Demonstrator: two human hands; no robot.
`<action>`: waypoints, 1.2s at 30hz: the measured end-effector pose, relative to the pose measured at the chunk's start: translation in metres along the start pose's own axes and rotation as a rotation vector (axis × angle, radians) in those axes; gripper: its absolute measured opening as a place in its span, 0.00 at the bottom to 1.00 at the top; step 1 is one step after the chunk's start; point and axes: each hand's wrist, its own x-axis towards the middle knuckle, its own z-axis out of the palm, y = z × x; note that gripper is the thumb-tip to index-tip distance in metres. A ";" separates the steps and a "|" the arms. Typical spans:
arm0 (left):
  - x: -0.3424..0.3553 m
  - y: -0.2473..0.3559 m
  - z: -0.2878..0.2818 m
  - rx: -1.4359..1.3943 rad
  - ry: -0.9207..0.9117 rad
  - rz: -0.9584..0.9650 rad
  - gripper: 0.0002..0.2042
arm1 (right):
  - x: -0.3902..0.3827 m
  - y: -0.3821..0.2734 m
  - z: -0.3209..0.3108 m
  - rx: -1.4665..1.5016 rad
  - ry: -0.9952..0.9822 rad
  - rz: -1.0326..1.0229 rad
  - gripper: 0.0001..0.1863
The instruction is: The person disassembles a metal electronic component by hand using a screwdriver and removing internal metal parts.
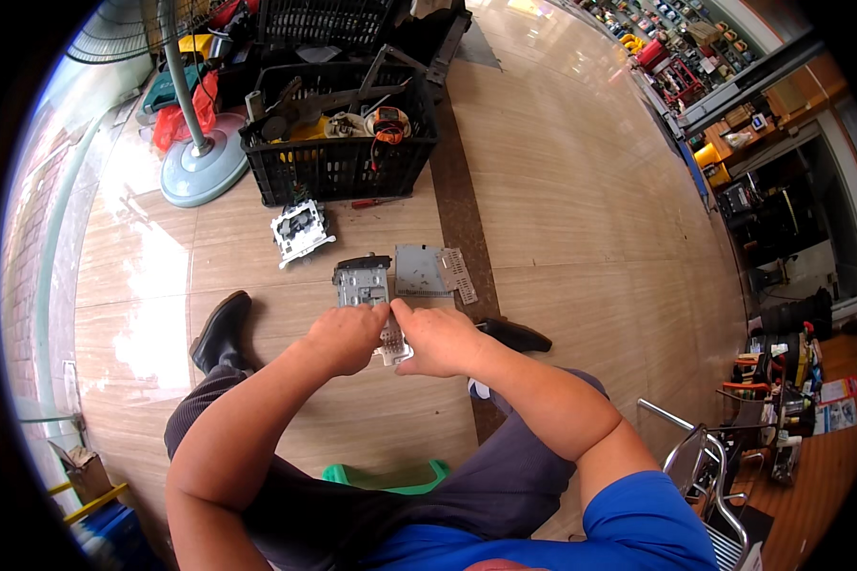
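Observation:
Between my two hands, low over the floor, is a perforated metal panel (394,344). My left hand (350,337) is closed at its left side, fingers curled. Opposite it, my right hand (438,337) grips the panel's right side, and the thumbs nearly meet at the top. Just beyond lies a boxy metal unit with a black front (362,282), like a car stereo. Whether the panel is still joined to that unit is hidden by my hands. A flat grey metal cover (421,269) rests to its right, with a perforated metal strip (458,276) alongside.
A white-framed mechanism (301,232) lies farther off, near a red-handled screwdriver (376,202). Behind stands a black crate (343,167) of tools and parts. A fan's round base (205,167) is at left. Part of a green stool (386,479) shows below me; a metal-framed chair (705,457) stands right.

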 end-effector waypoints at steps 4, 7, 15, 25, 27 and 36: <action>-0.002 0.002 -0.002 -0.006 -0.007 -0.012 0.21 | 0.001 0.001 0.000 -0.002 -0.017 -0.001 0.42; -0.002 0.003 -0.004 -0.003 -0.021 -0.013 0.24 | 0.001 0.001 0.000 -0.008 -0.019 -0.001 0.41; -0.003 0.006 -0.008 -0.001 -0.046 -0.017 0.27 | 0.002 0.002 0.002 -0.001 -0.010 -0.004 0.41; 0.000 0.001 0.000 -0.012 -0.004 -0.016 0.22 | 0.001 0.001 0.000 -0.003 -0.014 0.001 0.41; -0.001 0.003 -0.003 -0.013 -0.002 -0.012 0.22 | 0.000 0.001 0.001 -0.003 -0.013 0.001 0.41; -0.002 0.005 -0.007 -0.002 -0.045 -0.015 0.25 | 0.002 0.002 0.001 0.005 -0.010 -0.001 0.40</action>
